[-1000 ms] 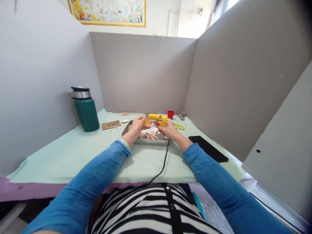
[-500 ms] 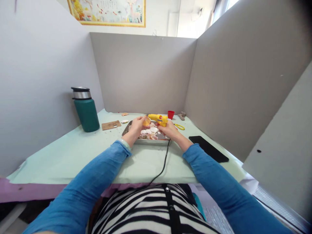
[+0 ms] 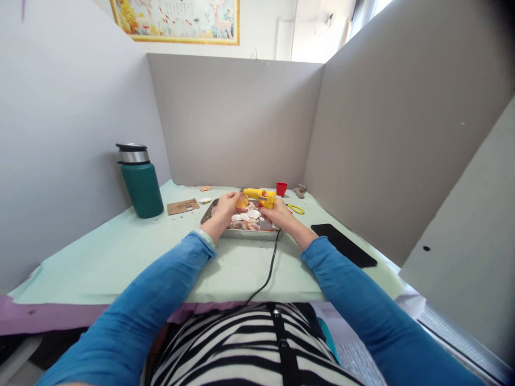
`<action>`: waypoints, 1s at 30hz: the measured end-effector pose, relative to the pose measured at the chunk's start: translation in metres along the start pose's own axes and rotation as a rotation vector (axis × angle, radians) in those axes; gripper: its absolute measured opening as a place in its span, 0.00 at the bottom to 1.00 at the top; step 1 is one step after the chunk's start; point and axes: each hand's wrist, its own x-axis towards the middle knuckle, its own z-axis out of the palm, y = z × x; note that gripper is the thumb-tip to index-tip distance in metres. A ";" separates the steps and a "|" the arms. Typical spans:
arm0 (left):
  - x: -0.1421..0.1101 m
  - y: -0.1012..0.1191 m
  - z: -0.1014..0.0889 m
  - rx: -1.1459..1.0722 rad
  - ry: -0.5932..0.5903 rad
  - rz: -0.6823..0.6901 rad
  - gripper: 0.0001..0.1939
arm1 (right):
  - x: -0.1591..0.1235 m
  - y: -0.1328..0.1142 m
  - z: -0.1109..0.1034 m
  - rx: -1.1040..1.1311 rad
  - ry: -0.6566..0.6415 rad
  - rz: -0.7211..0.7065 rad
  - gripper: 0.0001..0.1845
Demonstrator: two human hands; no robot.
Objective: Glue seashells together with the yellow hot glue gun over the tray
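Observation:
Over a metal tray (image 3: 251,235), my left hand (image 3: 226,209) is closed on a small orange piece that looks like a shell (image 3: 242,201). My right hand (image 3: 280,213) grips a yellow glue gun (image 3: 257,195), whose nozzle points left to the top of the orange piece. Whether nozzle and piece touch, I cannot tell. Several white and brownish shells (image 3: 252,214) lie in the tray under my hands. A black cord (image 3: 272,262) runs from the glue gun down over the table's front edge.
A green bottle (image 3: 141,185) stands at the left. Near it lie a brown board (image 3: 183,206) and a white piece (image 3: 205,200). Behind my right hand are a red cup (image 3: 281,188) and a yellow handle loop (image 3: 296,209). A black flat slab (image 3: 344,245) lies at right. Grey panels (image 3: 237,118) enclose the table.

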 end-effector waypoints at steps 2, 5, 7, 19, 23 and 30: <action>0.000 0.000 0.000 -0.008 -0.027 -0.007 0.06 | -0.001 -0.001 0.000 -0.009 0.006 0.001 0.11; -0.001 0.000 0.000 -0.033 -0.038 -0.024 0.06 | -0.002 -0.003 0.000 -0.003 0.012 -0.006 0.10; -0.002 0.001 -0.001 -0.039 -0.022 -0.034 0.07 | -0.003 -0.004 0.000 0.029 0.014 -0.022 0.09; -0.006 -0.002 -0.002 0.134 -0.201 -0.014 0.11 | -0.001 -0.009 -0.003 0.174 0.142 0.026 0.14; -0.005 -0.004 -0.002 0.149 -0.272 -0.014 0.12 | -0.001 -0.009 -0.001 0.167 0.168 0.033 0.12; -0.005 -0.004 -0.003 0.164 -0.337 -0.012 0.14 | -0.004 -0.012 -0.002 0.213 0.185 -0.020 0.11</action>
